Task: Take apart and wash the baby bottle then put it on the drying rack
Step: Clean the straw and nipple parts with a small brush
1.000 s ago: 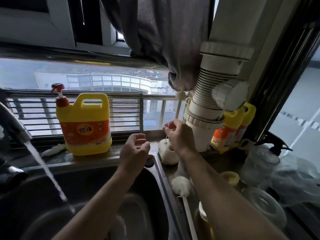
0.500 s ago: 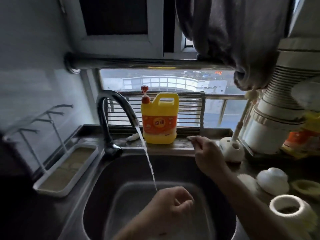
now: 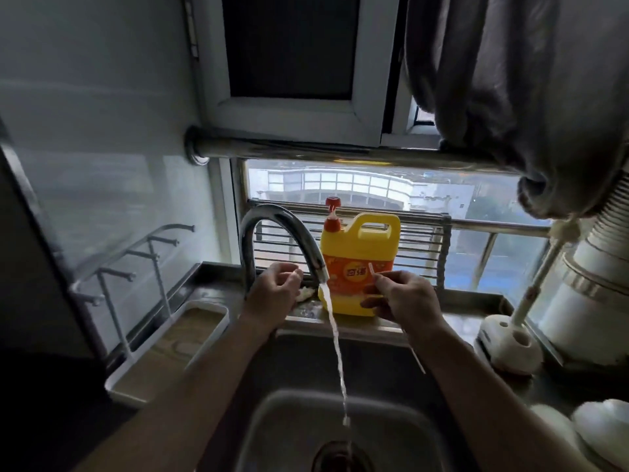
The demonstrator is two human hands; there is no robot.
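My right hand (image 3: 405,298) pinches a thin white stick-like brush (image 3: 417,359) in front of the yellow detergent jug; its top end pokes up above my fingers and its long end hangs down past my wrist. Just left of the running faucet (image 3: 282,219), my left hand (image 3: 274,289) is raised with fingers curled and thumb near the fingertips; what it holds, if anything, is not visible. White bottle parts (image 3: 602,425) lie on the counter at the lower right. The white drying rack (image 3: 207,315) with upright pegs stands left of the sink.
Water streams (image 3: 337,352) from the faucet into the steel sink (image 3: 340,420). A yellow detergent jug (image 3: 360,264) stands on the window ledge, with a pale scrap (image 3: 306,294) beside it. A white brush stand (image 3: 507,347) and a large white pipe (image 3: 592,301) are at the right.
My left hand rose from down in the sink up to the faucet. My right hand moved left from the brush stand with the thin brush, now in front of the jug.
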